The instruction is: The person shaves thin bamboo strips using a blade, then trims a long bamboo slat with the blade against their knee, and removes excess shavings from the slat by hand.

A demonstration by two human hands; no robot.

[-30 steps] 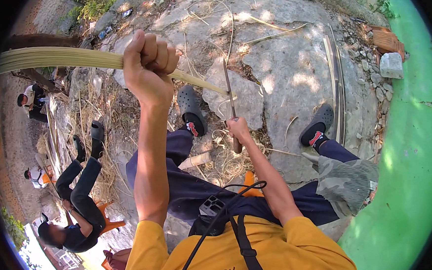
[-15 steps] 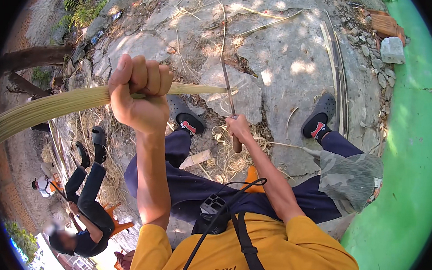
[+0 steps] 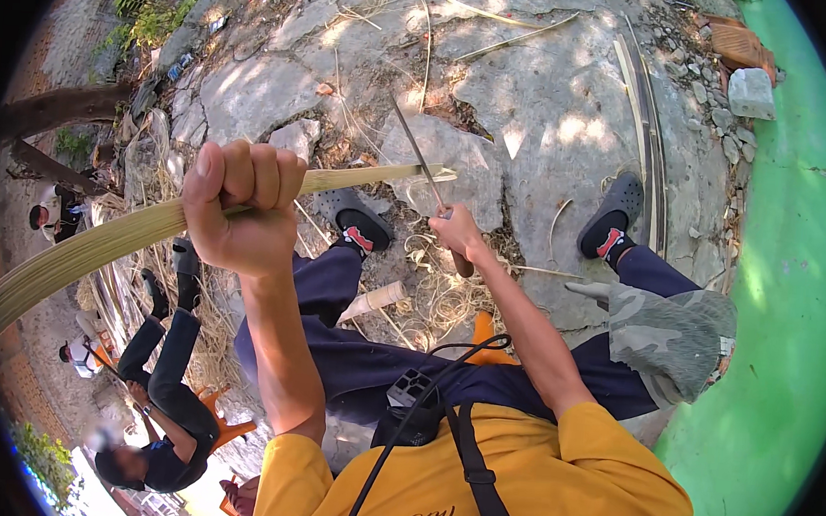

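Observation:
My left hand is a closed fist around a long, ribbed, pale yellow-green bundle of bamboo strips. One end of the bundle curves down to the left. Its thinner end passes rightward from my fist and looks frayed at the tip. My right hand grips the handle of a knife with a long, narrow blade. That blade points up and to the left, crossing the bundle near its frayed end; whether they touch I cannot tell.
Curled shavings lie between my feet, beside a pale bamboo piece. Long dark-edged strips rest past my right shoe. A green wall bounds the right. At left, a person in dark clothes sits on an orange stool.
My left fist has shifted left and slightly down with the bundle. The knife has swung so its tip points further left. Another person has come into view at the far left.

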